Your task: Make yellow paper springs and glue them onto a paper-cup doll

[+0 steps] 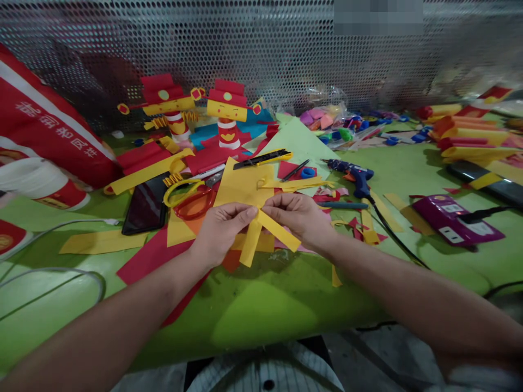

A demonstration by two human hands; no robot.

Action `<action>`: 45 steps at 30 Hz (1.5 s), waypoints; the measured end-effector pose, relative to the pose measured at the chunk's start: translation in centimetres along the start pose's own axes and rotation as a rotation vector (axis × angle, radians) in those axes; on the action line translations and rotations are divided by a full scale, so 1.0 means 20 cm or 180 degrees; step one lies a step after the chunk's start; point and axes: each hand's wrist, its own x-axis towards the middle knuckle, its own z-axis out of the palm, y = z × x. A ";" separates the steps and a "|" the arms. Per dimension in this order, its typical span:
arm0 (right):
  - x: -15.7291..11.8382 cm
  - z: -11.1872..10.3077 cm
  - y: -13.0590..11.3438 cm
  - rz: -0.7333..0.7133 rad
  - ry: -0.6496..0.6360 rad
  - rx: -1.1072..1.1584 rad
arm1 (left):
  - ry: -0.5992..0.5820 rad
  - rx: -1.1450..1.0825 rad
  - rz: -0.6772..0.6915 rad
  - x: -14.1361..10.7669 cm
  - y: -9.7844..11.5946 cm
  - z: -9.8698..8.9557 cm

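Observation:
My left hand [223, 228] and my right hand [300, 218] meet over the front of the table, thumbs and forefingers pinched. Between them are yellow paper strips [272, 231], joined at the fingertips with two ends spreading down in a V. My fingers hide how the strips join. Just behind lies a sheet of yellow paper [232, 185], with a black and yellow utility knife [263, 158] across its top. Scissors with yellow and red handles [190, 198] rest left of the sheet. A thin yellow folded strip [300, 184] lies behind my right hand.
Two red and yellow paper figures [227, 114] stand at the back. A blue glue gun [353, 174] lies right, its cord running forward. Further right is a purple power strip [457, 220]. Left are a phone [145, 204], a white cable [81, 223] and a paper cup [44, 185].

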 end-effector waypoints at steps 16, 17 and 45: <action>0.00 0.02 0.01 0.0287 -0.0003 0.0287 | 0.0416 0.1882 0.0872 -0.04 0.02 0.01; 0.00 0.02 0.01 0.0309 -0.0014 0.0295 | 0.0445 0.1981 0.0927 -0.04 0.02 0.01; -0.01 0.00 -0.03 0.0386 -0.0276 -0.1384 | -0.0897 0.2572 0.0501 0.00 0.10 -0.08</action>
